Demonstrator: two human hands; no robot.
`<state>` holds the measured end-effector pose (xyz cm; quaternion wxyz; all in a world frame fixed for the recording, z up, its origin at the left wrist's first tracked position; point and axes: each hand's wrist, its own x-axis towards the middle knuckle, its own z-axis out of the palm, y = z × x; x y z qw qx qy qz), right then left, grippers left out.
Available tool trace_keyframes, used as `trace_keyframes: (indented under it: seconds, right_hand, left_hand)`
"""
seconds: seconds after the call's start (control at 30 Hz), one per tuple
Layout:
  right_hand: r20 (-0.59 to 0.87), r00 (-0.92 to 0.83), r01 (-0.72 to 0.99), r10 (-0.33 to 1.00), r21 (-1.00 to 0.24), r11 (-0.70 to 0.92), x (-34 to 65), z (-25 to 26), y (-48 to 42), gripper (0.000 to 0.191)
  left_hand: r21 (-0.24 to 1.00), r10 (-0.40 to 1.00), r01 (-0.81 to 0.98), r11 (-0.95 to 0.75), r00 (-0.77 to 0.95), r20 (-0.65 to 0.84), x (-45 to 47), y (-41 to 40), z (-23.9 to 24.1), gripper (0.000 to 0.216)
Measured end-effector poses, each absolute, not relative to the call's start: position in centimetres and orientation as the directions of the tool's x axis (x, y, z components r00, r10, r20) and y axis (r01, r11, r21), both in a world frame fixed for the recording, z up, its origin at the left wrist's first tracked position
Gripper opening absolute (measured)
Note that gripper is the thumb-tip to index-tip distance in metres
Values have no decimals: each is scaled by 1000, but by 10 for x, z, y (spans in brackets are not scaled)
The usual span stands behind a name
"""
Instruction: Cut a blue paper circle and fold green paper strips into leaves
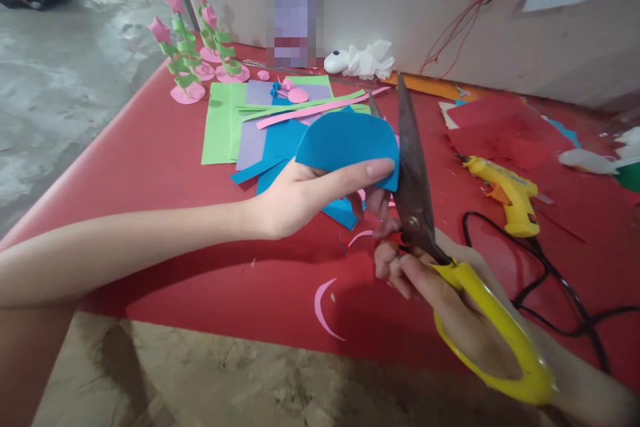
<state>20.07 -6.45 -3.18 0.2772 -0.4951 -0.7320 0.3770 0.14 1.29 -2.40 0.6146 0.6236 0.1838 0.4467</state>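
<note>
My left hand pinches a blue piece of craft paper or foam, its thumb on top near the right edge. The piece has a curved upper edge. In my right hand is a pair of scissors with a yellow handle and dark blades. The blades stand parted, pointing up and away, right beside the blue piece's right edge; whether they touch it I cannot tell. Under my left hand lie blue scraps and strips. Thin pink offcuts rest on the red table nearer to me.
Pink star flowers with curled green stems stand at the back left. Green sheets and pink and green strips lie behind my hands. To the right are a yellow glue gun, its black cord and red sheets.
</note>
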Motion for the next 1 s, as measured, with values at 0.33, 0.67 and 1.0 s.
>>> trace_keyframes:
  seconds: [0.33,0.67,1.0]
  right_hand:
    - [9,-421,506,907,-827,243,196,-27,-61,18]
    - [47,-428,529,902,-796,293,202,-31,-62,17]
    - [47,-404,500,913,-825,264,200,-30,-65,17]
  left_hand:
    - [947,800,-291,-139,530,280,2,13,-25,35]
    - [955,778,-246,-166,562,281,1,13,-20,33]
    - [958,763,-238,-157,587,271,0,13,-20,38]
